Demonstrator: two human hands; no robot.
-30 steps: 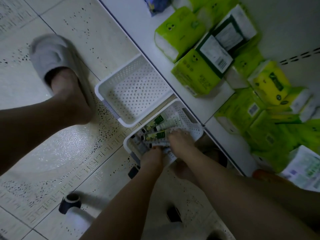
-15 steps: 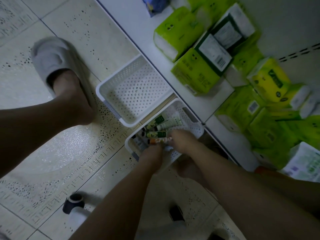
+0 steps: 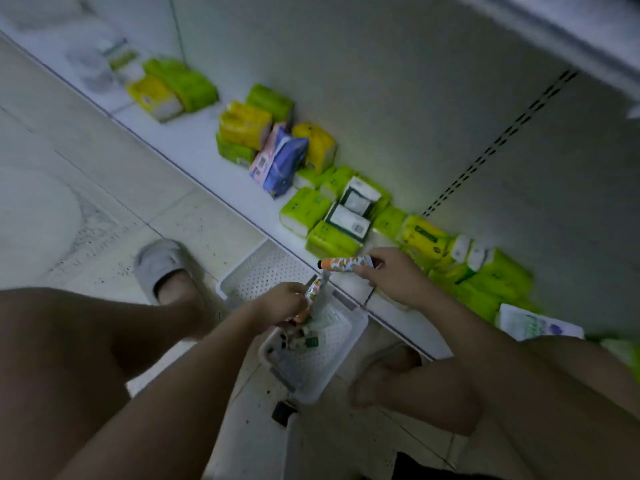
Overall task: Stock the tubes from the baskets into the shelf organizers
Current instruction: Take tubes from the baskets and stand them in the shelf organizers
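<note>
Two white perforated baskets stand on the floor by the low shelf. The near basket (image 3: pixel 341 367) holds several small tubes (image 3: pixel 306 337). The far basket (image 3: pixel 263 271) looks bare. My left hand (image 3: pixel 282 303) grips an orange patterned tube (image 3: pixel 313 289) just above the near basket. My right hand (image 3: pixel 391 275) holds a second orange patterned tube (image 3: pixel 346 264) level, raised over the shelf's front edge. No shelf organizers are in view.
The white bottom shelf (image 3: pixel 194 147) carries green and yellow tissue packs (image 3: pixel 329 239) and a blue-pink pack (image 3: pixel 280 161). A foot in a grey slipper (image 3: pixel 157 263) stands left of the baskets. A bare foot (image 3: pixel 384 372) rests right of them. A dark caster (image 3: pixel 284 412) sits below.
Both hands have come up out of the near basket, each with an orange tube. The right hand rose toward the shelf. The camera tilted up, showing more of the shelf.
</note>
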